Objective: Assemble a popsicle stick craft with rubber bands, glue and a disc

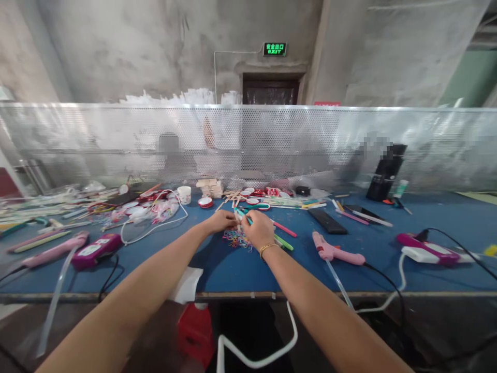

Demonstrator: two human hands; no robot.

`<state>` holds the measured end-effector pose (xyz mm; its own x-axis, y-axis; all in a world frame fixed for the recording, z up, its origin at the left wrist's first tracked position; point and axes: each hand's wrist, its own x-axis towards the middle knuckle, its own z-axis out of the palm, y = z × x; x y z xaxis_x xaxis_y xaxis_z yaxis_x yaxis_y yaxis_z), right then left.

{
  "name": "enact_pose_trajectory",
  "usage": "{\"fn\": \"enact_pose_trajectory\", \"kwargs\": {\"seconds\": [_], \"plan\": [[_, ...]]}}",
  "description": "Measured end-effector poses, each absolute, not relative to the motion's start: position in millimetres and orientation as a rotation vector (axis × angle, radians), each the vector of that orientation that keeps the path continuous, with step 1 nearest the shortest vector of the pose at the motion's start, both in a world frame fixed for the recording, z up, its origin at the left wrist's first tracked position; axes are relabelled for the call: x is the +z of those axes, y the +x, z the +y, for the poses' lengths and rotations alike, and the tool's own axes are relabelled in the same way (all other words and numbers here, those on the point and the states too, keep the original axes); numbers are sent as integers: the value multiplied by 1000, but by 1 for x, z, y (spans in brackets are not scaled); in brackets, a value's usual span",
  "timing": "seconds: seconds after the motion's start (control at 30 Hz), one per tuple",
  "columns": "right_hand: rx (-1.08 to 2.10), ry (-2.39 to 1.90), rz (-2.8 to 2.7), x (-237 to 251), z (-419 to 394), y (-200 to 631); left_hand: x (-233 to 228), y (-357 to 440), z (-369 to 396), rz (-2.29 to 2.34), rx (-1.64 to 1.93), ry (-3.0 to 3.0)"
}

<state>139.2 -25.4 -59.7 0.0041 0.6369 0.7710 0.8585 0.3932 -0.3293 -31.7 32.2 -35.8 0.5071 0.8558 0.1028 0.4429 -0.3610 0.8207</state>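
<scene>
My left hand (223, 221) is closed in a pinch at the middle of the table, its fingertips meeting those of the other hand. What it pinches is too small to name. My right hand (259, 228), with a gold bracelet at the wrist, is closed around a slim teal-and-white pen-like tool (249, 220). Below both hands lies a tangle of coloured threads (236, 238). A pink pen-like stick (285, 229) and a green one (284, 242) lie beside my right hand, partly covered by it. Just behind the hands is a teal-and-black looped handle (259, 206).
Pink glue guns lie at left (58, 251) and right (336, 251), near purple power strips (96, 250) with trailing cords. A black phone-like slab (327, 221), a paper cup (184, 195), wooden sticks (233, 197) and red-rimmed round pieces (205, 202) lie farther back. A perforated metal screen (225, 129) closes the rear.
</scene>
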Motion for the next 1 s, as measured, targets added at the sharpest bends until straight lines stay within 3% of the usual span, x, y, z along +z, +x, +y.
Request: {"fn": "enact_pose_trajectory", "kwargs": {"seconds": [1.0], "plan": [[-321, -1276, -1703, -61, -28, 138, -42, -34, 36, 1042, 689, 1952]]}}
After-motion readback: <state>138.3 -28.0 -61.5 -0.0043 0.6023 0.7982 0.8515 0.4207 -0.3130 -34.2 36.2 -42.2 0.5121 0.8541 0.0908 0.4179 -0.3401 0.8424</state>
